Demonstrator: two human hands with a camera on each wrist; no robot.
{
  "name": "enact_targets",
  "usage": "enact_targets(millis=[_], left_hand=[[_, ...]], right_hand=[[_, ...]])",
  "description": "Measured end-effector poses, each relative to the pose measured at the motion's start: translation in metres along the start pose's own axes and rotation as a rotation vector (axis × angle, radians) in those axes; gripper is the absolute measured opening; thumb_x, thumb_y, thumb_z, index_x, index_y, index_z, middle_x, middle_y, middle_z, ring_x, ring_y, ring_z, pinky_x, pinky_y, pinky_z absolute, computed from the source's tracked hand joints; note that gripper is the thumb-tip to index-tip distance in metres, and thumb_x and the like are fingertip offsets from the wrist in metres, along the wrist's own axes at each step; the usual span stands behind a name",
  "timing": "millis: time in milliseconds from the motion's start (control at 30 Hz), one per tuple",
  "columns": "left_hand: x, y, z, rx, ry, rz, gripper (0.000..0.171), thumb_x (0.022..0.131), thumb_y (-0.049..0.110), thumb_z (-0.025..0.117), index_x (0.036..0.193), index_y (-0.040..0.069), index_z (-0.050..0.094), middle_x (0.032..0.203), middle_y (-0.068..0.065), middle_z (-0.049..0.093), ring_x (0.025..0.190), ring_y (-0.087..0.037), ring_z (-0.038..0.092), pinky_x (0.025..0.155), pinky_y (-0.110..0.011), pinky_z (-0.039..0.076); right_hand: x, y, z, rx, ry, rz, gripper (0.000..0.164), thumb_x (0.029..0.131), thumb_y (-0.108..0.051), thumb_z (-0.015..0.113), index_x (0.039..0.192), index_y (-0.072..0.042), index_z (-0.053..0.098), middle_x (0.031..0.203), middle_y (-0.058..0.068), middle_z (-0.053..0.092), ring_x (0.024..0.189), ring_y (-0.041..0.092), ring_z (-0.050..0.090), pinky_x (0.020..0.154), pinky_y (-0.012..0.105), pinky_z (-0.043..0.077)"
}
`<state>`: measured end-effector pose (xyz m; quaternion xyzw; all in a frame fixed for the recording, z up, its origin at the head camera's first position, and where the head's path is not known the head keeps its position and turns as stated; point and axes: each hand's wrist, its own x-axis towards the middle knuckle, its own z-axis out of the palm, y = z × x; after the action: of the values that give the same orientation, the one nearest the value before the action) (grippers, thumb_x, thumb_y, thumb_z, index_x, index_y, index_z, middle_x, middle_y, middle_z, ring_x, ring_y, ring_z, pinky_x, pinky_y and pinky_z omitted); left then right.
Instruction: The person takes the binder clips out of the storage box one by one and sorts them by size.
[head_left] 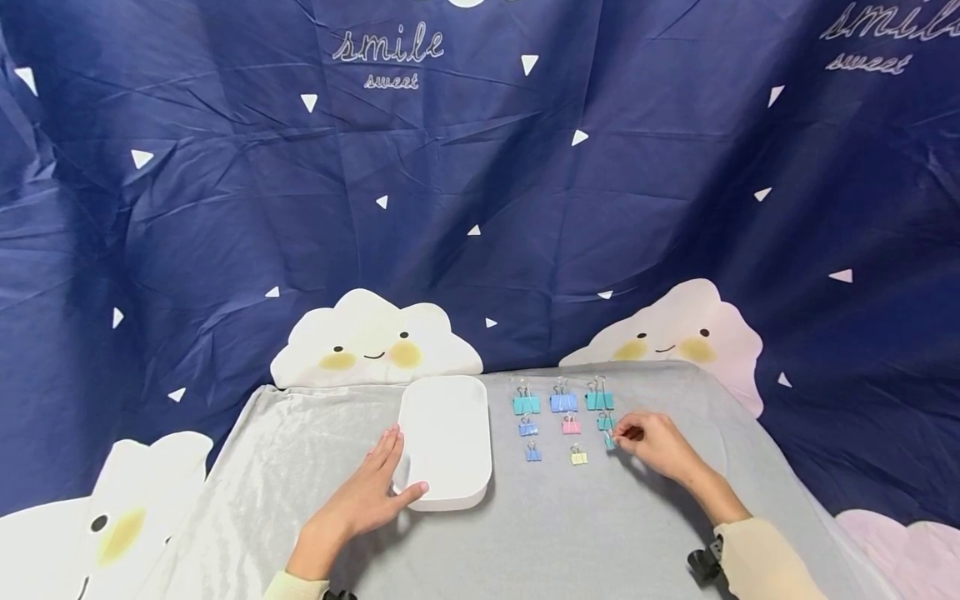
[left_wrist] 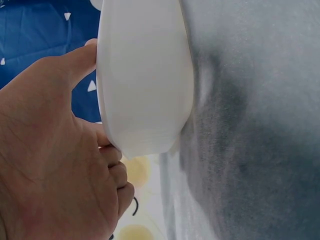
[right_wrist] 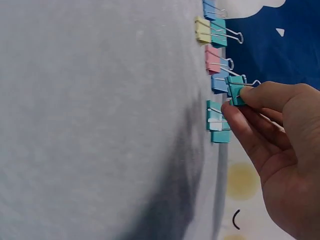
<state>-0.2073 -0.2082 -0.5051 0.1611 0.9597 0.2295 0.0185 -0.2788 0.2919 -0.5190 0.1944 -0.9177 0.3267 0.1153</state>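
My left hand (head_left: 371,487) rests on the left side of a white plastic box (head_left: 450,503), its fingers along the rim and its thumb at the near corner. In the left wrist view, the thumb and fingertips touch the edge of that box. Between thumb and fingertips, my right hand (head_left: 656,446) pinches a small teal binder clip (right_wrist: 236,90) just over the cloth. Behind it lie another teal clip (head_left: 606,422) and a large teal clip (head_left: 599,400). A yellow clip (head_left: 579,456) and a pink clip (head_left: 572,425) sit to its left.
Left of these stand a large blue clip (head_left: 564,402), a large teal clip (head_left: 527,404) and two small blue ones, all in rows beside the box. Grey cloth (head_left: 555,533) covers the table. A dark blue curtain (head_left: 480,183) hangs behind the table.
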Motion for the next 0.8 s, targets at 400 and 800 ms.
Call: enact_targets(millis=[400,800], left_hand=[[0.000,0.001,0.000,0.003,-0.001,0.002,0.102,0.101,0.061,0.061,0.165,-0.009,0.024,0.177,-0.025,0.016,0.166,-0.041,0.014,0.136,-0.059,0.017],[0.000,0.000,-0.001,0.004,-0.004,-0.001,0.102,0.102,0.062,0.060,0.165,-0.008,0.023,0.177,-0.024,0.015,0.166,-0.041,0.014,0.135,-0.059,0.017]], right_hand=[[-0.006,0.013,0.010,-0.009,-0.052,0.104,0.003,0.089,-0.004,0.080,0.089,-0.006,0.078,0.084,-0.001,0.074,0.073,0.004,0.062,0.065,0.020,0.057],[-0.010,0.015,0.013,-0.046,-0.038,0.087,0.006,0.091,-0.005,0.081,0.088,-0.009,0.077,0.083,-0.004,0.074,0.075,0.002,0.061,0.069,0.022,0.055]])
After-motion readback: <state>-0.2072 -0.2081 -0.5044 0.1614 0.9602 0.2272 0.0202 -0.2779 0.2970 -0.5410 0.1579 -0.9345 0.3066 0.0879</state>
